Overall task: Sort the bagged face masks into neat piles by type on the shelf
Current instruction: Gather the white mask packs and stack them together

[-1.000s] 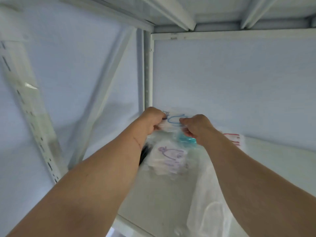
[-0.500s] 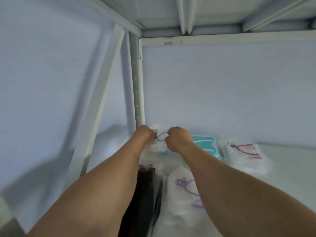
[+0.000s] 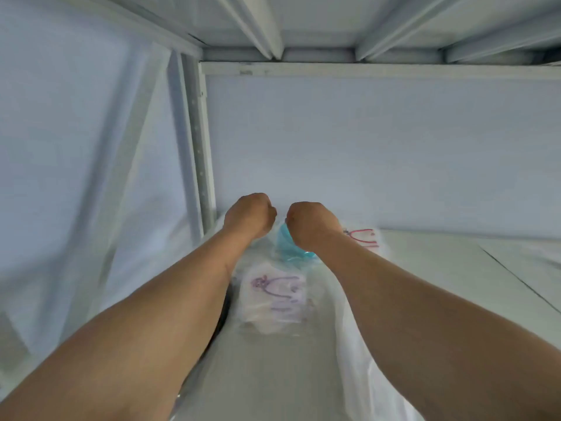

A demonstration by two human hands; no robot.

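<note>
At the far left corner of the white shelf (image 3: 455, 268), beside the upright post (image 3: 202, 165), both forearms are reaching in. Left hand (image 3: 249, 215): fingers curling under, back of the hand facing the camera; whether this grip is closing on a bag cannot be told. Right hand (image 3: 312, 223): likewise curling, hovering just over the teal mask bag (image 3: 287, 244), grasp not visible, so its state cannot be told either. Purple-print mask bag (image 3: 274, 294): lying flat nearer, between the two forearms, apart from both hands. Red-print mask bag (image 3: 365, 237): lying at the far edge against the back wall (image 3: 379, 153), just right of the right wrist. Loose clear plastic (image 3: 361, 360): trailing along the shelf under the right forearm. Upper shelf underside (image 3: 303, 22): spanning overhead.
</note>
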